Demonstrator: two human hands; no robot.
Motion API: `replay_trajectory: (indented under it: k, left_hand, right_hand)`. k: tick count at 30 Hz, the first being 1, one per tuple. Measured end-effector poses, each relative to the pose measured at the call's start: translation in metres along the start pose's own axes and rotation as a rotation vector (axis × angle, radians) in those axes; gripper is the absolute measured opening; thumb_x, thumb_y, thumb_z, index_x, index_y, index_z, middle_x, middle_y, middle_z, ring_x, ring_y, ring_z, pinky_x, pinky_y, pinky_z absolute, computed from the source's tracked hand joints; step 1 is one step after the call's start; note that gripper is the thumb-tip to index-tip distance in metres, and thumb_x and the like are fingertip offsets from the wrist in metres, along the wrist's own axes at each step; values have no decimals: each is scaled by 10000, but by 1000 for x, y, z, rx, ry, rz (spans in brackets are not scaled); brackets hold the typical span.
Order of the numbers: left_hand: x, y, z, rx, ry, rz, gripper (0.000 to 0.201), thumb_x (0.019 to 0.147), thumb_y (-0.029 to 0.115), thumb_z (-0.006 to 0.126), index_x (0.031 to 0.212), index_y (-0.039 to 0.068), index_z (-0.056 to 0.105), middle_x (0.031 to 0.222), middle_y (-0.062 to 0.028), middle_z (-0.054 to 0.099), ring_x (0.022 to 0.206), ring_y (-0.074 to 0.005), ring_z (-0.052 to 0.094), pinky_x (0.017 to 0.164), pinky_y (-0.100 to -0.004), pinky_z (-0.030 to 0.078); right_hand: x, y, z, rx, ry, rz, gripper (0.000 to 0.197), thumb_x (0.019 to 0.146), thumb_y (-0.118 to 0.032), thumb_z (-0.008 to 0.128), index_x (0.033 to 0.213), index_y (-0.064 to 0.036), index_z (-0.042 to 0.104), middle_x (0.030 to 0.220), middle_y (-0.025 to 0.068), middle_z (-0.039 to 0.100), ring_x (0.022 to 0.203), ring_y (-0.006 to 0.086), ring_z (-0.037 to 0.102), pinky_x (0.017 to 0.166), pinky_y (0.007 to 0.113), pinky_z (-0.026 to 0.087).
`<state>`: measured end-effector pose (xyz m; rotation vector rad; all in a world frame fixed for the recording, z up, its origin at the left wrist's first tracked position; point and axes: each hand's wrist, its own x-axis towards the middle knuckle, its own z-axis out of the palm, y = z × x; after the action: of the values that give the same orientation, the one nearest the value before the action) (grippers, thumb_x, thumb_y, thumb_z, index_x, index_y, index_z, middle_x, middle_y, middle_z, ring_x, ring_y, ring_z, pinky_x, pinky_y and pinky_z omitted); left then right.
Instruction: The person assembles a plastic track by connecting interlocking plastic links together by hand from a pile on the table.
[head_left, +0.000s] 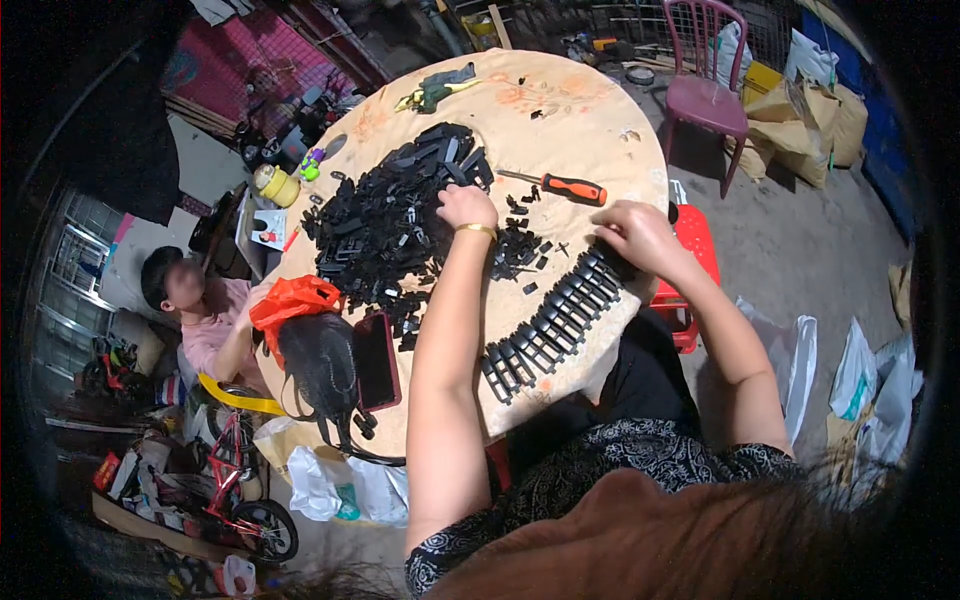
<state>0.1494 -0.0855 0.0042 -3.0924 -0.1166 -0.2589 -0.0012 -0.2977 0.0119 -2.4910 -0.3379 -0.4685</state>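
Note:
My left hand [468, 207] rests at the right side of a large heap of black plastic parts [385, 215], fingers curled inward among the pieces. Whatever those fingers hold is hidden. Over the upper end of a neat curved row of ribbed black plastic parts [552, 328] is my right hand [642, 238], its thumb and fingers closed around a dark part mostly covered by the hand. Small loose black bits [520, 245] lie between both hands. Just beyond the right hand, a screwdriver [574, 189] with an orange and black handle lies on the round table [590, 95].
A black bag [320, 365], a red plastic bag [293, 303] and a phone [377, 362] lie at the table's left edge, near a seated person [215, 320]. A red stool [696, 245] stands right of the table, a dark red chair [706, 105] beyond. Green-black pieces [440, 88] lie at the far edge.

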Motion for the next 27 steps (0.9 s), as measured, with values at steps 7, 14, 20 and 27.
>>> replay_trajectory:
  k: [7,14,20,27]
  left_hand:
    - [-13,-11,-1,-167,39,107,243,716,158,550,914,32,613,996,-167,563,999,-321,495,803,-395,444]
    - [-25,-69,-9,-1241,-19,99,164,807,147,582,883,5,551,785,-93,609,683,-183,602,611,-282,492]
    - [-75,-94,-28,-2087,-707,101,322,886,174,465,1171,52,376,929,-121,570,735,-222,607,626,-326,538]
    - [-111,-94,-33,-1826,-603,58,305,856,109,509,1148,30,464,780,-21,538,573,-75,506,462,-177,422]
  right_hand:
    - [46,-8,61,-48,-211,-297,129,634,-143,630,718,-47,606,744,134,599,758,298,584,659,389,458]
    - [61,-13,79,-93,-320,-256,113,622,-65,582,732,-59,603,755,138,602,779,309,582,661,405,459]
    - [60,-17,74,-38,-399,-198,126,628,-72,599,753,-59,588,768,134,599,789,302,578,660,402,450]
    - [56,-29,67,-81,-395,-182,169,652,-77,571,819,-63,589,778,139,601,803,301,580,690,390,454]
